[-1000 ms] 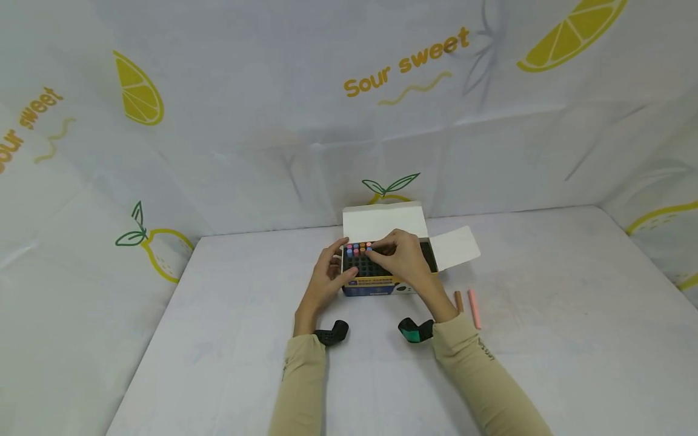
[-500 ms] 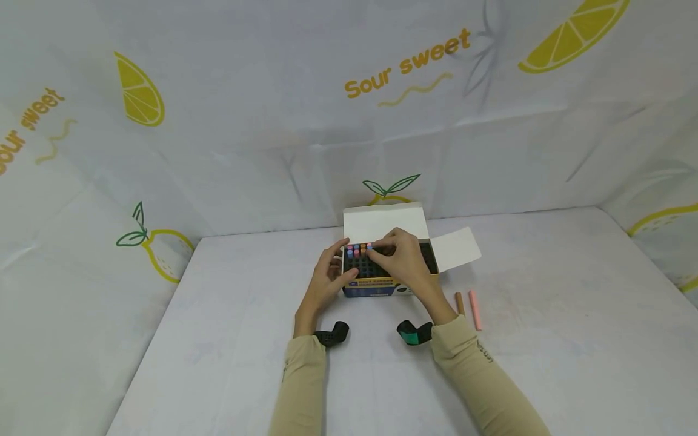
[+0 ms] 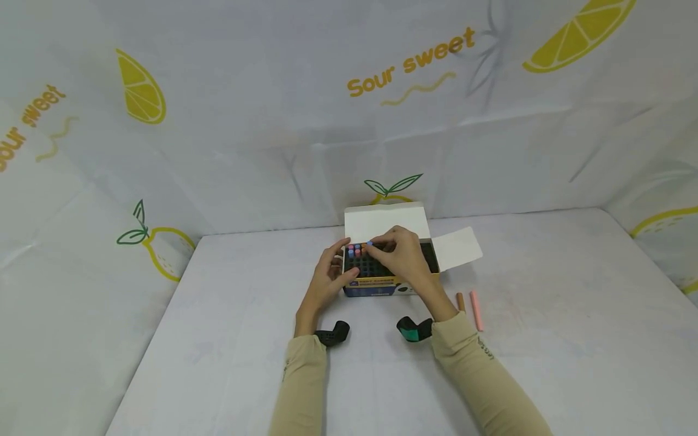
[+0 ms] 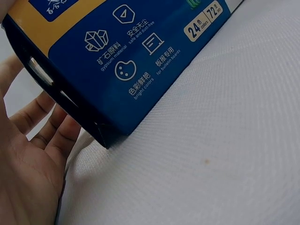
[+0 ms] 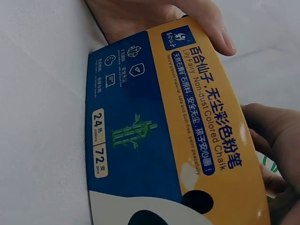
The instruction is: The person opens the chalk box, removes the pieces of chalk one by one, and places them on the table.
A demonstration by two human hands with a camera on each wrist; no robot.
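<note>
An opened chalk box, blue and yellow, sits toward the back of the white-covered table. My left hand holds its left end, thumb on the front rim and fingers along the side. My right hand reaches over the box and pinches a blue chalk stick between thumb and fingertips. Blue, pink and orange chalk ends stand in the back left holes of the black insert. In the right wrist view the left thumb bends over the rim; the pinched stick is hidden there.
A brown chalk stick and a pink chalk stick lie on the table right of the box, near the right forearm. The white lid stands up behind, and a white side flap sticks out to the right.
The right fingertips and the blue chalk stick have shifted slightly up and back in the head view. A pink end seen beside it earlier is now hidden. The left hand stays put.
</note>
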